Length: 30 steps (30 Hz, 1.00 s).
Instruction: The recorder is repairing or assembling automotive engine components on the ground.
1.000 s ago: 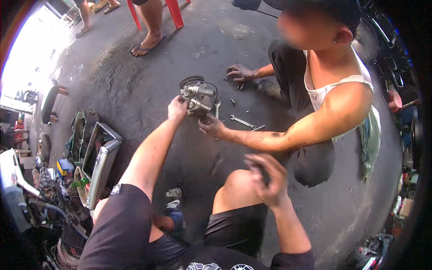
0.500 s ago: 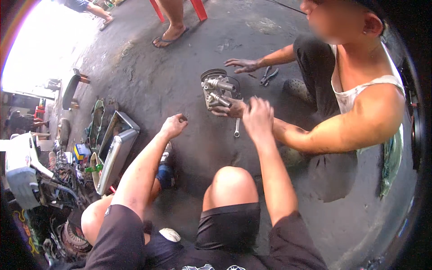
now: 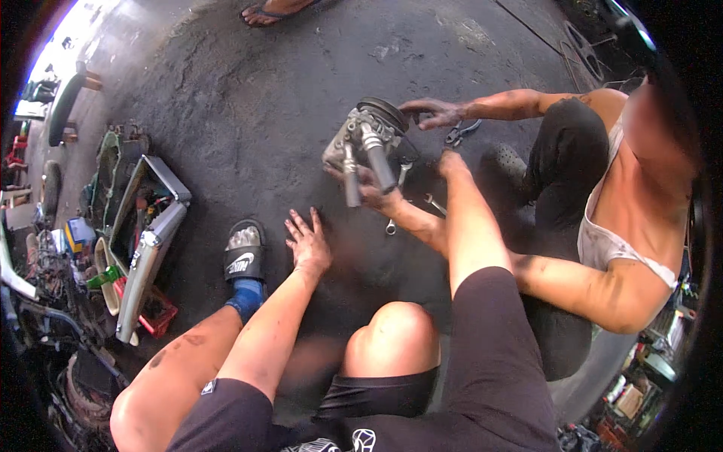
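My left hand (image 3: 307, 242) is open, fingers spread, palm down at the floor just ahead of my sandalled foot. Stretched forward, my right hand (image 3: 451, 163) is beside the pliers (image 3: 462, 133); its fingers are hidden, so a grip on them cannot be made out. Between my arms and beyond them, a co-worker's hand (image 3: 374, 188) supports a greasy metal pump-like part (image 3: 351, 139) with a black pulley (image 3: 382, 113) and two pipe stubs. That person's other hand (image 3: 433, 113) hovers by the pulley with fingers loosely bent.
Wrenches (image 3: 405, 175) lie on the dark floor under the metal part. An open silver case (image 3: 154, 226) stands at my left, near a red tray (image 3: 160, 313) and piled machine parts. The co-worker crouches at the right. Another person's foot (image 3: 263, 16) shows at the far edge.
My left hand has opened from a loose curl. My right hand has reached farther out to the pliers. The co-worker has lifted and tilted the metal part, and the view has shifted.
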### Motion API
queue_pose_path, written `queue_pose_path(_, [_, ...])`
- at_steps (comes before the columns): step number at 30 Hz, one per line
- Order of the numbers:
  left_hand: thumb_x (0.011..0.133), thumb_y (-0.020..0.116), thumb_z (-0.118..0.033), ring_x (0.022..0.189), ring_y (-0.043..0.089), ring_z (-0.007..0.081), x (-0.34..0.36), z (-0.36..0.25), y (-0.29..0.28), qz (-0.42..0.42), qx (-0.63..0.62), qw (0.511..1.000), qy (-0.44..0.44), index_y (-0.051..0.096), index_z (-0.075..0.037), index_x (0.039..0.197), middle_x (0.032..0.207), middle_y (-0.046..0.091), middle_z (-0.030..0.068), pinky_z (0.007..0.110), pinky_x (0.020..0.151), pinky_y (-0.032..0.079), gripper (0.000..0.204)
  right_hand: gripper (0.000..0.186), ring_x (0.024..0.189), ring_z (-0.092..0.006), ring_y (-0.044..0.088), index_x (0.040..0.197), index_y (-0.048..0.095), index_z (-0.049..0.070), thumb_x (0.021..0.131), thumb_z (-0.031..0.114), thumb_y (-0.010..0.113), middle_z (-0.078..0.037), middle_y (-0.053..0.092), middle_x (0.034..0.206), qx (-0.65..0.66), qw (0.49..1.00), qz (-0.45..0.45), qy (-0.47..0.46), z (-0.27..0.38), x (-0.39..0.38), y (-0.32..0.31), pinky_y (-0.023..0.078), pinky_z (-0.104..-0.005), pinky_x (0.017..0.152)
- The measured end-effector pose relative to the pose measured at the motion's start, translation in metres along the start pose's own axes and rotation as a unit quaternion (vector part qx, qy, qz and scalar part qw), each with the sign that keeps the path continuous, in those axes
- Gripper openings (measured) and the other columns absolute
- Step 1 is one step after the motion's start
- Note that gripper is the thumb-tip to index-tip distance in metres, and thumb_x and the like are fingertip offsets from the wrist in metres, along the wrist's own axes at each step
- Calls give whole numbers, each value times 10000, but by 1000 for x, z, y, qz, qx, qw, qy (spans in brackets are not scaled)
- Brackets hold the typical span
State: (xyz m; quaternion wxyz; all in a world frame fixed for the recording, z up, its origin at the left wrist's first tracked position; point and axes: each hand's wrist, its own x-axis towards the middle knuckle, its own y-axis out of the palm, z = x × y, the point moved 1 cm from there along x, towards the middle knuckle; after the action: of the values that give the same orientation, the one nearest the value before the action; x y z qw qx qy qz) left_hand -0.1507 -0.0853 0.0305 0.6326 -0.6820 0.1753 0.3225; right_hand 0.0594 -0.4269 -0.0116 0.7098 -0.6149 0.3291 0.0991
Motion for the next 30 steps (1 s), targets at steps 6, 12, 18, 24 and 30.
queue_pose_path(6, [775, 818, -433, 1488, 37, 515, -5, -2, -14, 23, -15, 1000, 4, -66, -130, 1589, 1602, -86, 330, 580, 1125, 351, 1239, 327, 1258, -381, 561, 1143, 686, 12, 884, 170, 562, -229, 622, 1292, -63, 991, 40, -114, -25, 20, 10, 460, -437, 1051])
queue_pose_path(12, [777, 814, -438, 1477, 61, 535, -6, -2, -16, 39, -6, 999, 8, -39, -95, 1587, 1589, -69, 359, 595, 1112, 358, 1225, 703, 1226, -457, 551, 1410, 360, -96, 893, 356, 510, -368, 576, 1253, 265, 940, -175, 124, -38, 27, -14, 420, -474, 1051])
queue_pose_path(18, [762, 825, -436, 1467, 54, 558, -3, 1, -13, 35, -3, 999, 13, -12, -77, 1584, 1577, -64, 382, 626, 1096, 358, 1227, 576, 1175, -486, 569, 1335, 403, -67, 928, 318, 536, -357, 607, 1192, 224, 962, -156, 32, -34, 36, 16, 438, -508, 1006])
queue_pose_path(24, [755, 811, -507, 1467, 96, 550, -4, -1, -10, 25, 24, 999, 2, -32, -86, 1587, 1585, -62, 374, 582, 1096, 383, 1257, 441, 1059, -448, 627, 1170, 505, -47, 908, 299, 587, -285, 662, 1090, 368, 893, -255, 37, -23, -22, 36, 460, -487, 930])
queue_pose_path(30, [849, 727, -464, 1323, 515, 301, -12, 14, -38, -41, -86, 995, 23, 447, -128, 1476, 1546, 372, 226, 451, 988, 484, 765, 316, 787, -211, 580, 1112, 607, -11, 951, 256, 559, -81, 627, 863, 602, 791, -96, -53, 41, -156, 69, 477, -392, 736])
